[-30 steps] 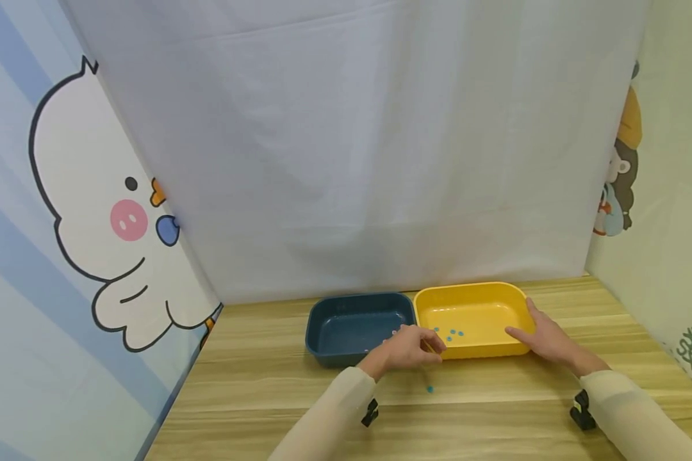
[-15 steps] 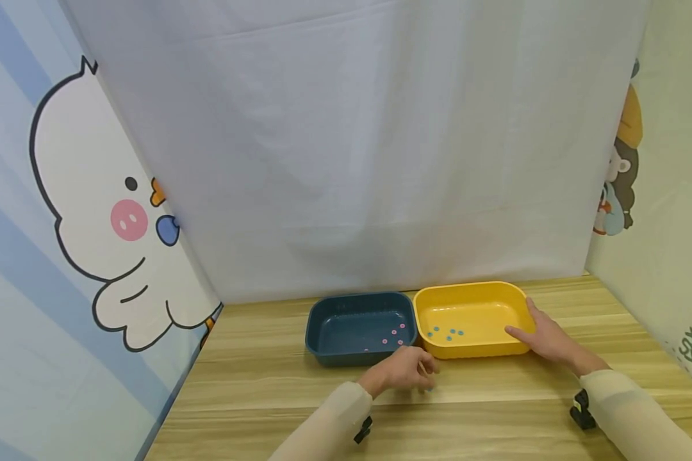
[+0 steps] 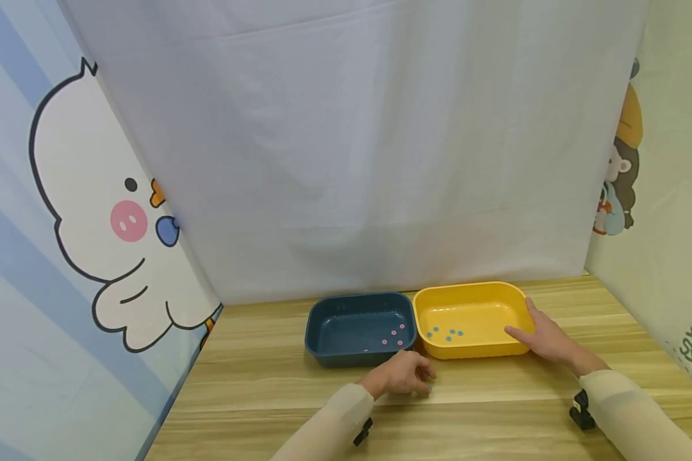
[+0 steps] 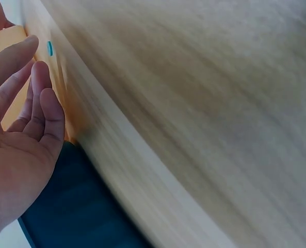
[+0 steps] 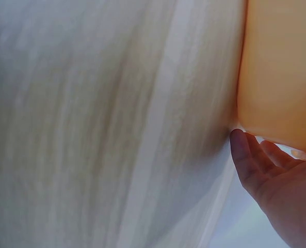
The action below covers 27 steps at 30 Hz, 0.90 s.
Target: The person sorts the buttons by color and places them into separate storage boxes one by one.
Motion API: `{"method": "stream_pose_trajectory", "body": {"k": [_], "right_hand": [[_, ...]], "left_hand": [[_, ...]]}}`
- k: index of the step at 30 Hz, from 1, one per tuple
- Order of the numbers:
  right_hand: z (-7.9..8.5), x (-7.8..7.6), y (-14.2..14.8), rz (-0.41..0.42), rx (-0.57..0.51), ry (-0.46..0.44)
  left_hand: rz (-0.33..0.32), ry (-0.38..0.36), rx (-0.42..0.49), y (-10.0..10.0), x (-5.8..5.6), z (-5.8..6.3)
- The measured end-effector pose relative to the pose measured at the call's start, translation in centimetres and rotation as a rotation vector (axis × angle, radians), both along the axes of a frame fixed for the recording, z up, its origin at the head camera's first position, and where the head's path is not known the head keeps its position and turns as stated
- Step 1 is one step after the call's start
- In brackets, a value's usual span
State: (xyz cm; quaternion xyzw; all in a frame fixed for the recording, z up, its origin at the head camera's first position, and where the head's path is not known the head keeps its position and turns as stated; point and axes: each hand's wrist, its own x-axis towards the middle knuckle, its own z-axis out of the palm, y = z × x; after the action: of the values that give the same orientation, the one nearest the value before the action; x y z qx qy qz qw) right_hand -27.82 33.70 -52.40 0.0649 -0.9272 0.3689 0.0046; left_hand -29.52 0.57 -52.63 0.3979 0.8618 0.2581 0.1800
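Observation:
In the head view my left hand point(image 3: 405, 373) hovers low over the wooden table in front of the two bins, fingers loosely bent. Just beyond its fingertips a small blue ring-like bead point(image 4: 50, 48) stands apart from them on the table in the left wrist view. My right hand point(image 3: 550, 339) holds the right end of the yellow bin point(image 3: 464, 351), thumb over the rim and fingers along the outer wall. Several blue beads point(image 3: 452, 331) lie at that bin's left side. Several pink beads point(image 3: 394, 332) lie in the dark blue bin point(image 3: 346, 360).
Both bins stand side by side against a white curtain point(image 3: 369, 160) at the back of the wooden table point(image 3: 254, 384). Printed cloth walls point(image 3: 69, 211) enclose the left and right sides. A black wrist mount point(image 3: 581, 411) sits below my right sleeve.
My left hand has drawn back from the yellow bin's front rim down to the table by the loose blue bead. The pink beads are uncovered. My right hand stays put.

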Motion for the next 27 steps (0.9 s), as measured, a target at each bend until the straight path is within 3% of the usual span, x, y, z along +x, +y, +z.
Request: {"method": "stream_pose_trajectory", "body": {"k": [17,27], "right_hand": [[-0.19,-0.07,0.18,-0.002,-0.013,-0.005],[-0.43,-0.18,0.29,0.000,0.001,0.005]], "left_hand": [[0.039,0.004,-0.056,0.28,0.38,-0.20],[0.024,0.073,-0.073,0.45,0.34,-0.49]]}}
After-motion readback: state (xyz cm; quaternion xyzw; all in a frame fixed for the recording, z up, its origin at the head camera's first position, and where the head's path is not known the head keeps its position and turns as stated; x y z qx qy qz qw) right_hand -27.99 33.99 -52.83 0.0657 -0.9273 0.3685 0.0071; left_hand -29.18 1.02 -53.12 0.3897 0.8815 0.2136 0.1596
